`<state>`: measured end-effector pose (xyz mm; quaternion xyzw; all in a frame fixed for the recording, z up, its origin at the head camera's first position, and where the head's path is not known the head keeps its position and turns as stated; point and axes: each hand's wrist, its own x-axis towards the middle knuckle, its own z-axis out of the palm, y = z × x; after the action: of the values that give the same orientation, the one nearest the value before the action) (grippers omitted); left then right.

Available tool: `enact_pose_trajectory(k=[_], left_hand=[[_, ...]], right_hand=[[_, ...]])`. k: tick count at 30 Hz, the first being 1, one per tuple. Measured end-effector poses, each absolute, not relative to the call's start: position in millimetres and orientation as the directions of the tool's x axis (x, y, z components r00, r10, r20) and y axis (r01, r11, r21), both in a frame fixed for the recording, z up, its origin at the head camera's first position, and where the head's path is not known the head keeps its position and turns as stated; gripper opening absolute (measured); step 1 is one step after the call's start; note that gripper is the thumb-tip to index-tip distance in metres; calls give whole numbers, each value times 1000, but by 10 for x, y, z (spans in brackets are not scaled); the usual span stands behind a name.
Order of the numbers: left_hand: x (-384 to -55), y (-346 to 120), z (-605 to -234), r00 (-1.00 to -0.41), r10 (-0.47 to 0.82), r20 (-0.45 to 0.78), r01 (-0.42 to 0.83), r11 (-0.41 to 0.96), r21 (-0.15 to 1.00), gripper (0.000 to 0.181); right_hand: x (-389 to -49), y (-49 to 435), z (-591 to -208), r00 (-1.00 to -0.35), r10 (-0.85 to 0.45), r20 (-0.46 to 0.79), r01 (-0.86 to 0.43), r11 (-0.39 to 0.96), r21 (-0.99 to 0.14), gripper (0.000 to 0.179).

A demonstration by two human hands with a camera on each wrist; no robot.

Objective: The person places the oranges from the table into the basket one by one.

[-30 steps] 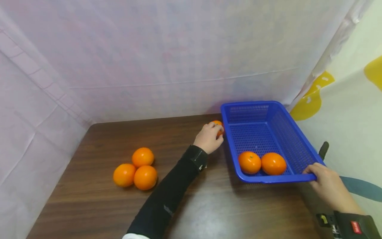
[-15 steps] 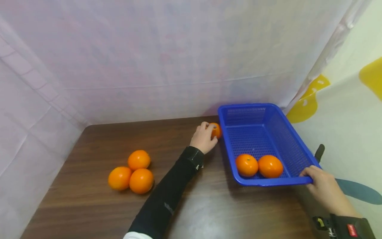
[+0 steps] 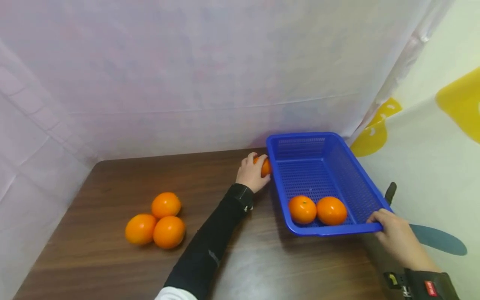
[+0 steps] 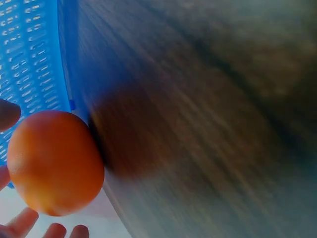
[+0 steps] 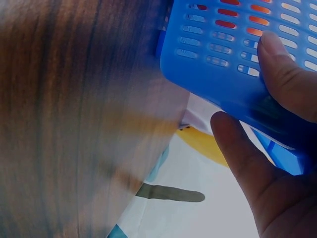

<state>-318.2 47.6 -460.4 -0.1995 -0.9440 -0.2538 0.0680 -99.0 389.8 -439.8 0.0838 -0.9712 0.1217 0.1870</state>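
Observation:
My left hand [image 3: 253,173] curls its fingers round an orange [image 3: 265,167] beside the left wall of a blue basket [image 3: 279,196]. Seen from the left wrist, this orange [image 4: 55,163] is close to the perforated wall, with fingertips spread about it. My right hand [image 3: 395,235] grips the basket's near right corner. In the right wrist view its thumb [image 5: 280,64] lies against the basket's outer wall and a finger reaches along the lower edge. Two oranges sit side by side at the basket's near end, the left one [image 3: 302,209] showing its stem spot.
Three more oranges, one of them nearest me [image 3: 169,232], form a cluster on the left of the brown wooden table [image 3: 112,191]. A pale cloth [image 3: 180,75] hangs behind the table. On the right is a white cloth with yellow shapes [image 3: 461,100].
The head view has turned, so everything sits further left and a little lower. My left hand's fingers have shifted slightly on the orange. The right hand keeps its grip on the basket.

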Motion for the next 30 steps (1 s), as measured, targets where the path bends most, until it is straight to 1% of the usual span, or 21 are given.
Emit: enact_pose_trajectory(k=[5,10,18,24,30], left_hand=[[-3207,513,-4615,-927,337,168,376,810,451,75],[-3260,579,-4667,-932,333,141,360,822,442,81],[-3314,648,-4726,-926,337,168,377,814,441,86],[-3340,688,-4746,-932,335,141,362,817,449,83],[-3367,729,-4748,-935,332,126,353,826,441,74]], right_hand=[[-992,3892,-4420,-915,-113,387,-205,957,-206,34],[-976,3892,-4426,-921,-110,374,-199,958,-208,31],[-999,3902,-4460,-897,-134,421,-234,953,-195,37],[-994,3887,-4450,-918,-107,381,-199,957,-209,32],[-991,3901,-4414,-915,-112,388,-204,957,-206,30]])
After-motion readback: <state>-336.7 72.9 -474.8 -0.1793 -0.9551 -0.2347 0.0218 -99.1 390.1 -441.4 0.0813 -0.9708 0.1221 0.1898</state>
